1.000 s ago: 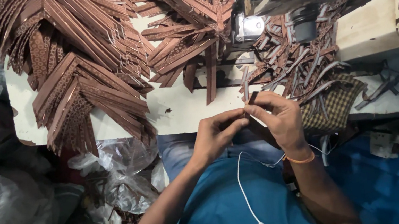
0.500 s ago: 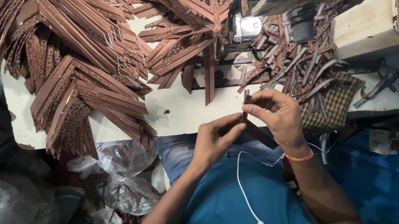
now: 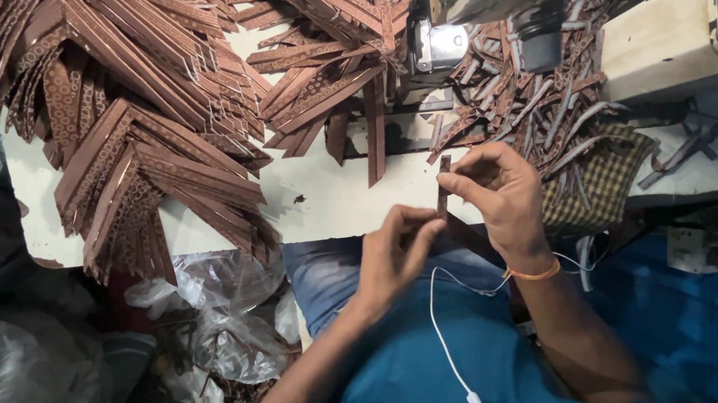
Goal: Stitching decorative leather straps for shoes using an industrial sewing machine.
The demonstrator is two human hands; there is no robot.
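The brown strip (image 3: 445, 187) stands upright between my two hands, just above the near edge of the table (image 3: 331, 201). My right hand (image 3: 499, 200) pinches it near the top, thumb and forefinger closed on its edges, and my left hand (image 3: 394, 253) closes on its lower end from below. It looks like thin leather or a leather-like material, though at this size I cannot tell for sure. I judge it light and limp: narrow and flat, it would likely sag or twist if I gripped only one end, so holding it at both ends keeps it straight. The surface seems matte, not slippery, and a light pinch on the flat faces should do. Behind it, piles of patterned brown strips (image 3: 134, 130) fan across the table, loose offcuts (image 3: 541, 101) lie near the sewing machine (image 3: 440, 45), and a checked cloth (image 3: 596, 187) lies just beside my right hand.
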